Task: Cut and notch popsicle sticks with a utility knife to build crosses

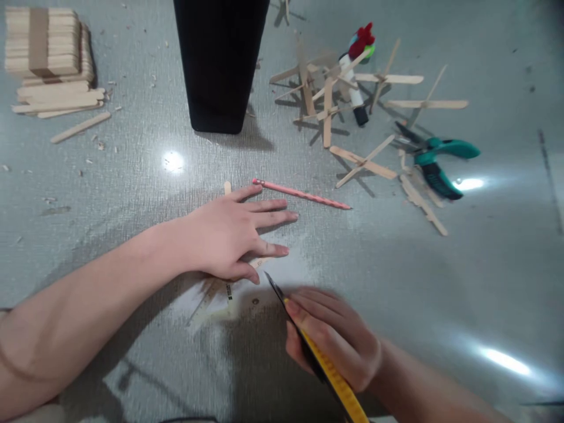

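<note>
My left hand (pixel 235 229) lies flat with its fingers spread, pressing down on the table. The rounded end of a craft stick (pixel 227 188) pokes out above it, and another bit of pale wood (pixel 261 262) shows between thumb and index finger. Below the palm, part of a clear ruler-like strip (pixel 207 299) is visible; most of it is covered. My right hand (pixel 332 332) is wrapped around a yellow and black utility knife (pixel 337 382). Its blade points up and left, with the tip close to my left thumb. A pink pencil (pixel 304 195) lies just beyond my left fingertips.
A tall black object (pixel 220 70) stands at the back. Stacked craft sticks (pixel 57 44) sit far left. At back right are several crossed-stick pieces (pixel 363 163), a white marker-like tube (pixel 352 88) and teal-handled cutters (pixel 434 155) beside broken sticks (pixel 420 200).
</note>
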Demonstrator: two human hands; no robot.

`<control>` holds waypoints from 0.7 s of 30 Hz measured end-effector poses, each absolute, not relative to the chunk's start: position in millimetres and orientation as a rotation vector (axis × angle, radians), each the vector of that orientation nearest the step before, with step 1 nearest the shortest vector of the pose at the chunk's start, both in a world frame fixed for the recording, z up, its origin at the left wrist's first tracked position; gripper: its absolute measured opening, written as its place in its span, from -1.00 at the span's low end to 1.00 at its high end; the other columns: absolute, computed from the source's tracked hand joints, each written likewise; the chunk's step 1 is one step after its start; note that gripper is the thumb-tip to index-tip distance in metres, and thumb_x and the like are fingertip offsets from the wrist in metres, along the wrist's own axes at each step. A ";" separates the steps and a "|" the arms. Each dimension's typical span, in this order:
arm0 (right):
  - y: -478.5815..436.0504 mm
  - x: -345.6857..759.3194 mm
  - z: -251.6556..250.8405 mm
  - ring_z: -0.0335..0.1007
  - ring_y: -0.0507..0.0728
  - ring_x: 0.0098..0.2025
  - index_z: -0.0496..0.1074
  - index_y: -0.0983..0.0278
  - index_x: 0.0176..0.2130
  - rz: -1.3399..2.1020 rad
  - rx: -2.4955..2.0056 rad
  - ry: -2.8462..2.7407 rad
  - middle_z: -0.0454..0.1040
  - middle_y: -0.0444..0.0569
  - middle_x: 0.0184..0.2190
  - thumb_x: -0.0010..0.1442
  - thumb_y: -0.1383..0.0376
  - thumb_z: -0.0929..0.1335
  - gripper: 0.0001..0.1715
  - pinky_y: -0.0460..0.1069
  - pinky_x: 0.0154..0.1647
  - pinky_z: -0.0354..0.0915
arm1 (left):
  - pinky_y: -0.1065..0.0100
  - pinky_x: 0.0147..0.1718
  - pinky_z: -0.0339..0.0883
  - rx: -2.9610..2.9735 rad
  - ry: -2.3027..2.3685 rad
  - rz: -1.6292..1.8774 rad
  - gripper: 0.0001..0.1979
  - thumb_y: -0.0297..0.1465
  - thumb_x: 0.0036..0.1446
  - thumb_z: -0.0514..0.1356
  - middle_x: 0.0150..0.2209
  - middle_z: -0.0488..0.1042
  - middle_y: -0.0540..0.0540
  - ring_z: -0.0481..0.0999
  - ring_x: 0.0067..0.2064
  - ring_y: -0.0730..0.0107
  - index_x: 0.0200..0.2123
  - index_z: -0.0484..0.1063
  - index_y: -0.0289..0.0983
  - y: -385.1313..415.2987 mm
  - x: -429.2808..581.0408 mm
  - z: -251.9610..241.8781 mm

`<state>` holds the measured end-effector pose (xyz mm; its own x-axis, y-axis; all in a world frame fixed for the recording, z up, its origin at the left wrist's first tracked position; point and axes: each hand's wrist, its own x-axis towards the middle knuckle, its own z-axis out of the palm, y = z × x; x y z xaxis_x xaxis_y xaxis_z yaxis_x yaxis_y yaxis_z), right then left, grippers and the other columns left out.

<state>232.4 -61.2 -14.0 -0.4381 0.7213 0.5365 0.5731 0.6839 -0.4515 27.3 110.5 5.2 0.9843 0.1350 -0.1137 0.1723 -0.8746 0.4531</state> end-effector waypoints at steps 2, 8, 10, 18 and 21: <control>-62.4 233.9 -12.0 0.60 0.19 -0.33 0.49 0.44 -0.11 0.246 -1.022 -2.148 0.61 0.08 -0.40 0.12 0.51 0.36 -0.71 0.07 -0.36 0.63 | -0.17 0.41 -0.32 2.663 0.203 -0.091 -0.45 0.00 0.21 0.26 0.45 0.05 -0.17 0.03 0.47 0.00 0.23 0.41 0.01 110.2 26.6 4.0; -54.3 234.1 -4.9 0.57 0.13 -0.40 0.46 0.39 -0.09 0.330 -1.048 -2.149 0.61 0.05 -0.39 0.07 0.52 0.33 -0.63 0.04 -0.37 0.61 | -0.17 0.41 -0.21 2.694 0.181 0.066 -0.42 0.04 0.15 0.29 0.40 0.20 -0.22 0.12 0.44 -0.05 0.17 0.48 -0.08 111.4 23.7 -1.3; -51.2 232.7 -4.3 0.57 0.13 -0.39 0.46 0.40 -0.07 0.340 -1.052 -2.140 0.61 0.05 -0.38 0.07 0.52 0.33 -0.61 0.03 -0.35 0.61 | -0.15 0.40 -0.18 2.694 0.166 0.086 -0.43 0.03 0.15 0.30 0.38 0.23 -0.23 0.13 0.43 -0.04 0.15 0.50 -0.09 112.7 23.4 -2.4; -48.4 231.4 -5.7 0.61 0.16 -0.32 0.44 0.31 0.00 0.385 -1.065 -2.150 0.62 0.04 -0.33 0.15 0.49 0.32 -0.59 0.04 -0.32 0.63 | -0.17 0.40 -0.18 2.683 0.175 0.004 -0.38 0.06 0.10 0.33 0.41 0.17 -0.23 0.09 0.45 -0.04 0.18 0.47 -0.05 114.3 25.8 -0.8; -50.0 232.1 -6.3 0.61 0.16 -0.29 0.45 0.31 0.00 0.388 -1.085 -2.138 0.62 0.04 -0.32 0.16 0.50 0.32 -0.60 0.04 -0.30 0.63 | -0.15 0.40 -0.21 2.689 0.175 -0.043 -0.38 0.05 0.13 0.31 0.42 0.14 -0.23 0.05 0.46 -0.02 0.20 0.44 -0.04 113.9 26.2 0.2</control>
<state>232.1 -50.0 -6.3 -0.4056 0.7954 0.4504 0.5863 0.6044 -0.5395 26.2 113.9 0.2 0.9915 0.1165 -0.0583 0.1303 -0.8937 0.4293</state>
